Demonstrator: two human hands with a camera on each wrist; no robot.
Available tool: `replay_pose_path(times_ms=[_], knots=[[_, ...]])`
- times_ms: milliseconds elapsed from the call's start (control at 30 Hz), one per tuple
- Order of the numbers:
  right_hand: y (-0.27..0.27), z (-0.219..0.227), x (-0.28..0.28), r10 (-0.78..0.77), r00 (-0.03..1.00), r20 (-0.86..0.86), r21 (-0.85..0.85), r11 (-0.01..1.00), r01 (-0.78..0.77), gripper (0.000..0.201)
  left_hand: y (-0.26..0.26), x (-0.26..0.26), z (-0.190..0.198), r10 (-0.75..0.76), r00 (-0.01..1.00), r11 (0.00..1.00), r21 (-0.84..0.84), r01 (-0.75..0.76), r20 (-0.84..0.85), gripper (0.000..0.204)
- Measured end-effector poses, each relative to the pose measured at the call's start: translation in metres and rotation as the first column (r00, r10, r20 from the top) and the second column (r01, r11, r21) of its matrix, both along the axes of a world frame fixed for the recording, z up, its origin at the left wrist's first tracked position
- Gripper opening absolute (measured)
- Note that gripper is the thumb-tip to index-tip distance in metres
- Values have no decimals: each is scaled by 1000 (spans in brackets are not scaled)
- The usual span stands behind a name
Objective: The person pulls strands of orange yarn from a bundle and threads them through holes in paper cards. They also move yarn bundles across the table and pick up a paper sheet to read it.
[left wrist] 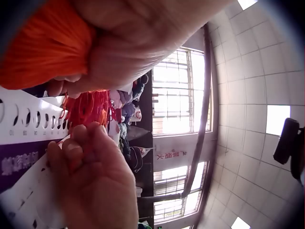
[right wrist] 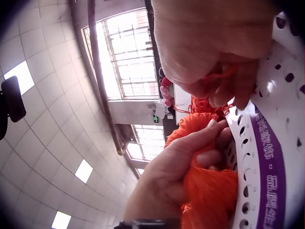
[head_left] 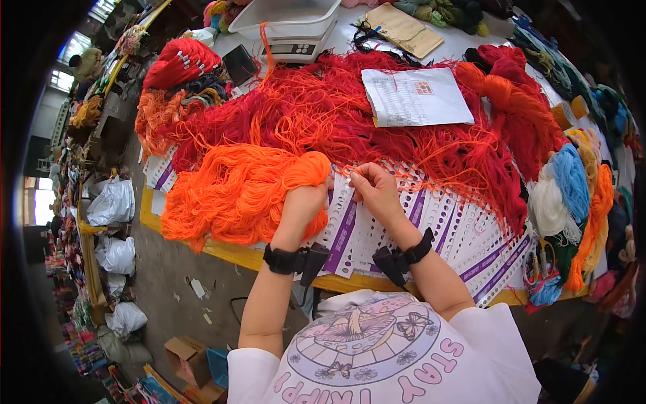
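My left hand point(head_left: 305, 205) grips a bundle of bright orange yarn point(head_left: 235, 188), which spreads over the table's near left side. In the right wrist view its thumb and fingers wrap round the orange bundle point(right wrist: 212, 191). Close beside it, my right hand point(head_left: 379, 194) pinches a thin orange strand point(right wrist: 224, 73), seen running between its curled fingers. Under both hands lie white punched cards point(head_left: 340, 232) with purple printed strips. Behind them spreads a large tangled heap of red and orange yarn point(head_left: 296, 111).
A printed paper sheet point(head_left: 417, 97) lies on the heap. Farther back stand a scale point(head_left: 293, 50) with a white tray point(head_left: 286, 15) and a brown envelope point(head_left: 405, 30). White, blue and orange skeins point(head_left: 570, 182) hang at the right. The yellow table edge point(head_left: 232, 254) runs in front.
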State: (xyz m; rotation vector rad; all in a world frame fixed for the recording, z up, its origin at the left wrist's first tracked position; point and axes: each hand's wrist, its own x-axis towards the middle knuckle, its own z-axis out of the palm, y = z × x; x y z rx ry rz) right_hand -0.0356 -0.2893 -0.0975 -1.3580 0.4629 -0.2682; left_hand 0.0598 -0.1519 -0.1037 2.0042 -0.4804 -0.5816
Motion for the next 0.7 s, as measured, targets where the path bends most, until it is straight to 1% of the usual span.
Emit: replay_pose_path(times_ms=[67,100,167,267,300,333,367,433,467,500,533,567,600,633,667,700], knots=[[1,-4,0,26,1000,10,49,998,-27,13,-8,-2,4,-23,998,999,37,21,64,18],[0,-5,1,37,999,17,71,997,-38,13,-10,-2,4,-40,997,997,76,34,68,18],[0,-3,0,27,999,-34,-14,1000,-27,14,-14,-2,3,-75,994,986,155,63,77,18],[-6,-2,-2,-6,991,-132,-156,988,-15,15,-9,-4,-3,5,983,997,77,-20,183,18],[-9,-2,-3,-19,985,-169,-208,978,-17,15,-9,-5,3,37,999,994,99,-37,6,18],[-9,-3,-3,3,986,-168,-301,952,-54,12,-10,-6,17,73,983,991,122,-52,-170,17],[-6,-1,-3,-18,990,-143,-398,916,-41,11,-11,-7,24,110,935,987,147,-63,-338,17],[5,5,-1,-52,995,-80,-578,816,-4,11,-8,-7,17,72,960,994,93,-49,-269,16],[10,5,1,-55,998,-3,-518,854,45,12,-7,-7,11,55,971,997,68,-41,-231,16],[13,5,4,-41,999,11,-487,872,41,12,-6,-6,-4,30,999,999,-23,-30,-16,16],[16,5,5,-28,999,25,-456,889,36,12,-5,-5,-20,22,979,994,-108,0,203,15],[18,5,6,-16,999,40,-423,905,31,12,-3,-4,-36,31,911,982,-183,49,411,15],[17,-3,5,-43,999,-8,-451,892,35,11,-2,-6,-28,70,977,982,-186,-31,203,14],[15,-8,4,-39,999,-25,-418,908,25,10,-2,-10,-12,111,994,979,-172,-112,-15,14],[12,-12,4,-31,999,-43,-387,922,12,10,-3,-12,1,154,960,971,-144,-190,-232,14],[11,-12,4,-21,998,-63,-354,935,-3,10,-3,-12,8,149,920,954,-191,-230,-362,13]])
